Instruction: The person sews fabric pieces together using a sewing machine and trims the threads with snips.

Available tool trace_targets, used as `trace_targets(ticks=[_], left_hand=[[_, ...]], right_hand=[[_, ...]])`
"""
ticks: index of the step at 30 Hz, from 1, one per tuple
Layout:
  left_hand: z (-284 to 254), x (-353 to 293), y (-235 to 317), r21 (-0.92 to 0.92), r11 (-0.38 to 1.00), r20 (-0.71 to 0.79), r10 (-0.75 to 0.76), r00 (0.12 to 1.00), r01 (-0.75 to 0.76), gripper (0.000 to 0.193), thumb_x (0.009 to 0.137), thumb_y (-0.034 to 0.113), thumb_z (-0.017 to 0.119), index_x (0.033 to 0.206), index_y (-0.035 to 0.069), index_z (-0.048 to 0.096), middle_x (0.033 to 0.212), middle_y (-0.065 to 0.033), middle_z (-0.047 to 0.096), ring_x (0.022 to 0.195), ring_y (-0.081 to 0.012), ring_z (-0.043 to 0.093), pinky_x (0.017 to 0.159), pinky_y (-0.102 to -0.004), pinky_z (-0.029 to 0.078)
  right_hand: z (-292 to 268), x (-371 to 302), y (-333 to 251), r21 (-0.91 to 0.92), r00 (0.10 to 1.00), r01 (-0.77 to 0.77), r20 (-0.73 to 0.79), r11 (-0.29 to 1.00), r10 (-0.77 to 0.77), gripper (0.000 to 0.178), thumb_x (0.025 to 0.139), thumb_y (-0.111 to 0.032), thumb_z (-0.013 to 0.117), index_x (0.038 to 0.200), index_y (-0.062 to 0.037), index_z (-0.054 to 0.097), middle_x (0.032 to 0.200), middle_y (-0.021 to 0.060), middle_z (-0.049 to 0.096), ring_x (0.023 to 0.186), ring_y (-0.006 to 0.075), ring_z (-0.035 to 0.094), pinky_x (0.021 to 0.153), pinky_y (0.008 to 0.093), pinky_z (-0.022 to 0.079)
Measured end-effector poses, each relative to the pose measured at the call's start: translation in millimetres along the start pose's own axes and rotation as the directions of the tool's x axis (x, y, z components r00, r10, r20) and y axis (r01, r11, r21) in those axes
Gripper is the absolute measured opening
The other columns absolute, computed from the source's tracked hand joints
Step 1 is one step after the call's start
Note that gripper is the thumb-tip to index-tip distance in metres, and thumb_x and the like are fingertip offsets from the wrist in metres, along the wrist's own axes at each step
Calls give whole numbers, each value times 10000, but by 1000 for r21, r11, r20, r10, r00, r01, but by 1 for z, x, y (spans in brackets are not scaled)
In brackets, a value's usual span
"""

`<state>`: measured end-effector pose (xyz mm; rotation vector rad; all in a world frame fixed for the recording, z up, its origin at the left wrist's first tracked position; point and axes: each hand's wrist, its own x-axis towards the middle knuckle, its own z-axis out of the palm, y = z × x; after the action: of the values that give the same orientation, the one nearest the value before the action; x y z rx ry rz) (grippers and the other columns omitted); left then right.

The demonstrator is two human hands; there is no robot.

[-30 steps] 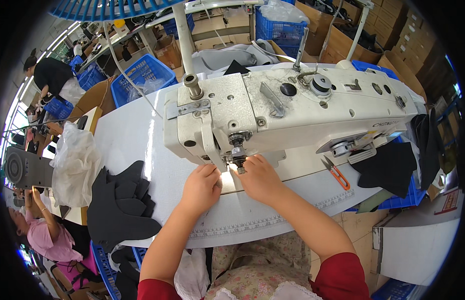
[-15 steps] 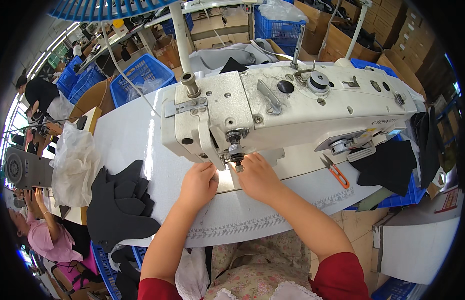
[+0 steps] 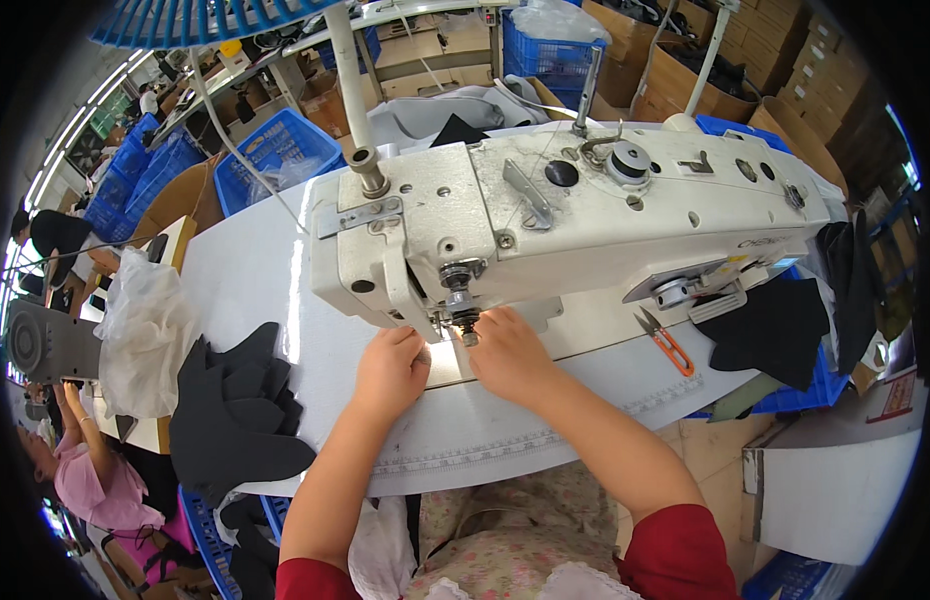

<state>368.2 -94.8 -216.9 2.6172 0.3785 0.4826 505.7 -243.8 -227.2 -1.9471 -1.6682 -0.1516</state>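
A white sewing machine (image 3: 575,215) spans the middle of the table. Both my hands are at its needle end, one on each side of the presser area. My left hand (image 3: 393,372) lies left of the needle with its fingers curled together. On the other side, my right hand (image 3: 509,358) is closed just beside the needle bar, fingertips partly hidden behind the machine's metal parts. Whatever the fingers pinch is too hidden to name. To my left rests a fanned stack of black cut fabric pieces (image 3: 235,420).
Orange-handled thread snips (image 3: 667,345) lie right of my hands, near more black fabric (image 3: 770,325). A printed ruler strip (image 3: 465,453) follows the table's front edge. Left of the table are a blue crate (image 3: 280,160) and a translucent plastic bag (image 3: 145,335); co-workers sit beyond.
The whole view has shifted slightly, moving the scene a little to the left. My hands keep nearly the same place at the needle. A dark-clothed person at far left has changed position.
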Motion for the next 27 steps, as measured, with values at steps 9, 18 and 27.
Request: trace_targets(ticks=[9,18,27], left_hand=[[2,2,0,-19,995,-73,94,993,-95,170,774,6,608,926,-25,677,771,-162,578,687,-367,572,603,-423,457],[5,2,-4,-12,990,-112,142,984,-144,178,789,-1,604,948,-29,677,758,-162,575,685,-351,577,591,-409,457],[-2,22,-25,221,948,-57,248,967,-230,42,731,15,605,762,-11,616,817,-178,609,779,-407,577,665,-494,448]], right_hand=[[0,-1,1,-39,1000,28,-10,999,-29,239,742,-47,566,972,-2,614,1039,120,568,1043,289,533,970,407,430],[2,-1,1,-22,999,28,-28,999,-29,271,753,-58,562,1012,4,611,1046,120,566,1055,287,531,975,403,424],[3,-4,3,-31,998,26,-52,999,-28,278,755,-45,563,1022,12,615,1079,126,574,1083,294,532,985,410,421]])
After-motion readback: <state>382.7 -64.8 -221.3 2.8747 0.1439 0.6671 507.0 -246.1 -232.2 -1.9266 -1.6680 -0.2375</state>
